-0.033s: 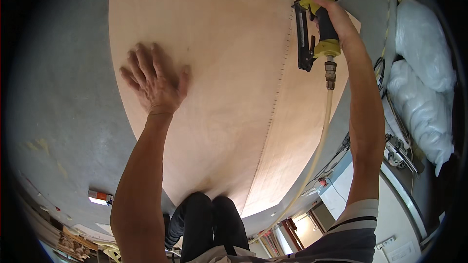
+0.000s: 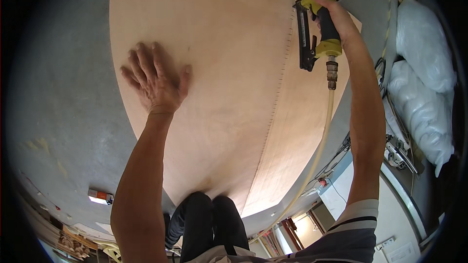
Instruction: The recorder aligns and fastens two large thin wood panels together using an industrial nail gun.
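Note:
Under both my arms lies a large sheet of pale plywood [image 2: 209,117], crossed lengthwise by a seam with a row of staples [image 2: 280,78] on its right side. My left hand [image 2: 158,83] rests flat on the left part of the sheet, fingers spread. My right hand [image 2: 341,19] grips a yellow and black pneumatic staple gun [image 2: 327,29] by its handle, near the far end of the seam. The gun's nose is at the staple line; whether it touches the wood I cannot tell. A pale air hose [image 2: 324,136] runs from its metal coupling back toward me.
Grey floor [image 2: 63,97] surrounds the sheet. White plastic bags [image 2: 421,44] lie at the right, beside cables and a metal tool [image 2: 400,153]. A small orange and white box [image 2: 100,196] sits at the lower left. My knees [image 2: 197,209] are at the sheet's near edge.

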A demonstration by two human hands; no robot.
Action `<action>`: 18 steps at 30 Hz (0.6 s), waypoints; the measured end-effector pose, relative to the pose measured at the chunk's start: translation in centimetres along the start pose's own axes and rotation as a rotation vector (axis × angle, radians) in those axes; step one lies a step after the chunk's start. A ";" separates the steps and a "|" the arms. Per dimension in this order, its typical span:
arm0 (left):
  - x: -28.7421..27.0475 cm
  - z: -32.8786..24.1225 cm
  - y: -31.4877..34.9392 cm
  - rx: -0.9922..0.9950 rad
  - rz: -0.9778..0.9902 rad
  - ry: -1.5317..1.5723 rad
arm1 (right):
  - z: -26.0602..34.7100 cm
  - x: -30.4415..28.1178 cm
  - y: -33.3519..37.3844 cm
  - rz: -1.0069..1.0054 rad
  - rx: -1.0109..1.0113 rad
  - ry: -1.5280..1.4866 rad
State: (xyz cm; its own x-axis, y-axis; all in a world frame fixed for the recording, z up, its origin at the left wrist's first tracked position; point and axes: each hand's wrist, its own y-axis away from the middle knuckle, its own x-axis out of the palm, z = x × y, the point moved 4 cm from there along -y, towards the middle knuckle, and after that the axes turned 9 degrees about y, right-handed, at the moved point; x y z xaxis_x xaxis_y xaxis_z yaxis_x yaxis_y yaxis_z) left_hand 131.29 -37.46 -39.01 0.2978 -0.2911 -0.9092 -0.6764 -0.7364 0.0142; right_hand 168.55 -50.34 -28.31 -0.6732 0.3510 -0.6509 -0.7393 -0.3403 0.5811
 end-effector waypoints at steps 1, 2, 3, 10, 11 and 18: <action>0.0 0.0 0.1 0.012 -0.006 0.006 | 0.3 0.0 0.3 -0.012 -0.002 0.003; 0.1 0.2 0.2 0.010 -0.005 0.003 | 0.7 0.2 0.7 -0.020 -0.009 0.005; 0.1 0.2 0.3 0.007 -0.006 -0.009 | 0.7 0.2 0.6 -0.019 -0.010 0.007; 0.0 0.2 0.5 0.003 -0.005 -0.021 | 0.8 0.0 -0.1 -0.014 0.023 0.052; 0.0 0.3 0.5 0.001 -0.004 -0.024 | 0.8 0.1 -0.3 -0.014 0.015 0.027; 0.6 0.5 0.3 -0.006 0.013 -0.015 | 0.9 -0.2 -1.7 0.005 0.044 0.034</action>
State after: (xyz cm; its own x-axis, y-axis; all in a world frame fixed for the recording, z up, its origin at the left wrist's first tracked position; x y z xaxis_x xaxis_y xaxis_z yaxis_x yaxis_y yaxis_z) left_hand 130.95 -37.58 -39.73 0.2784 -0.2914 -0.9152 -0.6763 -0.7361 0.0286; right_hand 169.89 -49.01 -28.73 -0.6761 0.3196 -0.6639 -0.7368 -0.3028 0.6046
